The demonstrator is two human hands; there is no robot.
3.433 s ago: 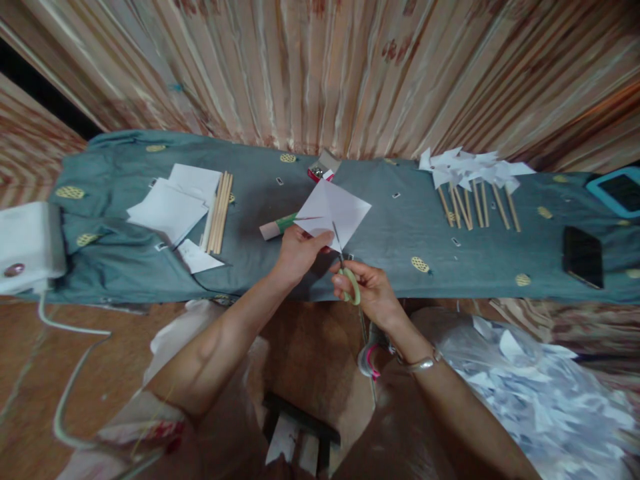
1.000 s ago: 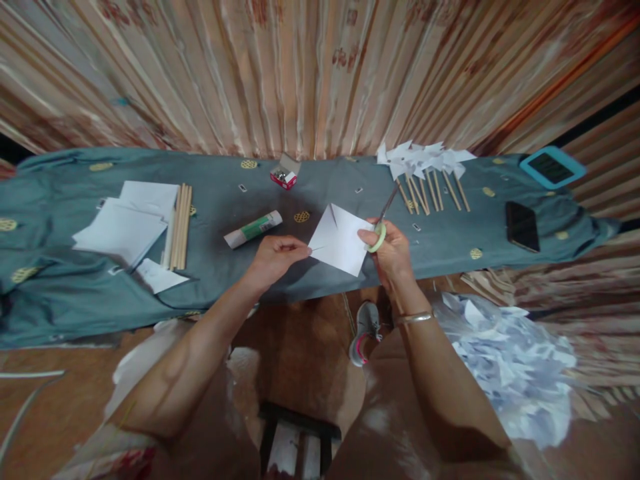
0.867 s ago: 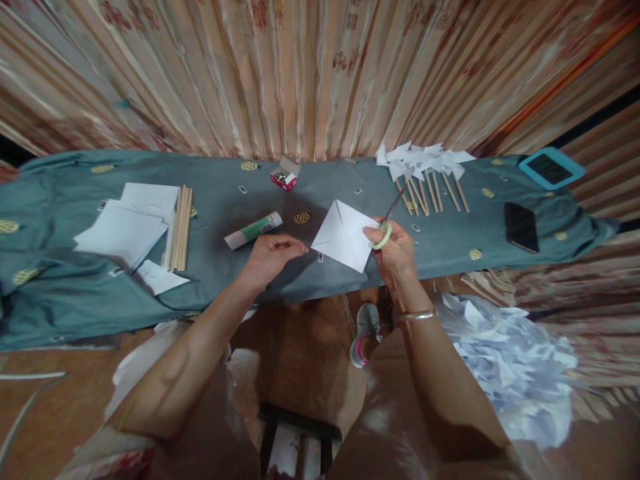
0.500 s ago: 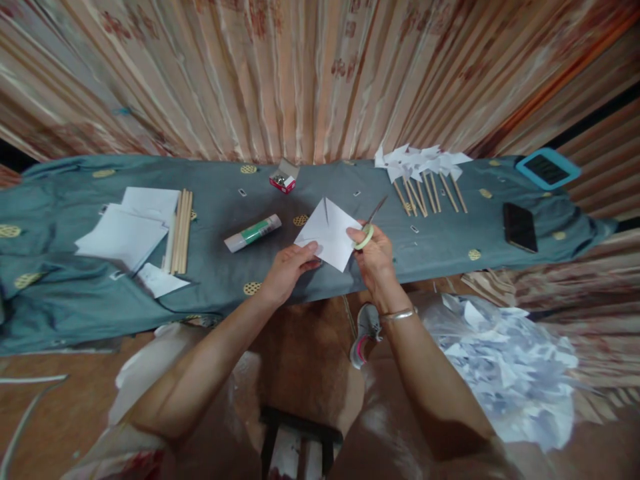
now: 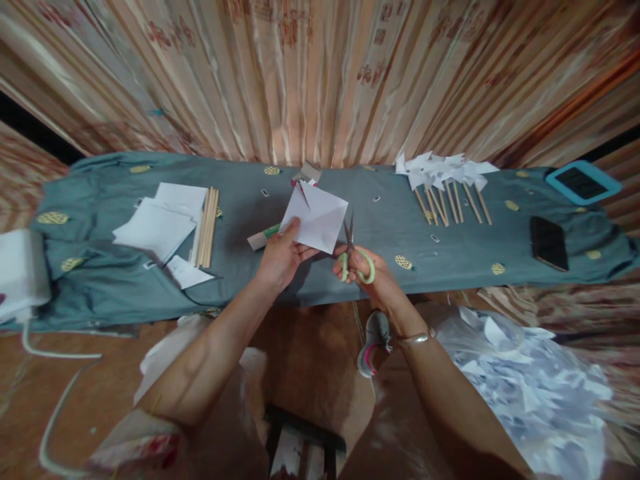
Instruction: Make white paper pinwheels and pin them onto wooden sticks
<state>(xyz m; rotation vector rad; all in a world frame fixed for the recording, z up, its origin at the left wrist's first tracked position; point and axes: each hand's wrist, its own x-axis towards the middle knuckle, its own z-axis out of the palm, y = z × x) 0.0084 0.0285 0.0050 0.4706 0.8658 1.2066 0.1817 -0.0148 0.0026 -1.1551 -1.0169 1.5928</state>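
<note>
Head view. The left hand (image 5: 281, 260), its forearm rising from the lower left, pinches the sheet (image 5: 325, 217) near its lower left edge, thumb on top and fingers beneath. The right hand (image 5: 367, 267) comes in from the lower right (a bracelet (image 5: 416, 339) circles its wrist) with its fingers curled through the handles of the scissors (image 5: 351, 245). The blades point away from the person, slightly parted, just beside the sheet's right edge; whether they touch it cannot be told. The sheet is held above the cloth (image 5: 235, 187), between the box (image 5: 311, 175) and the person, a dark slit running in from its upper corner.

Compared with half a second earlier, the right thumb no longer presses on the sheet's right corner, and the scissors, then slanting off toward the pinwheels (image 5: 445, 170), now stand nearly in line with the slit. The glue stick (image 5: 257, 241), formerly in full view, is partly covered by the sheet and the left hand. The white device (image 5: 20, 270) now shows at the left margin.
</note>
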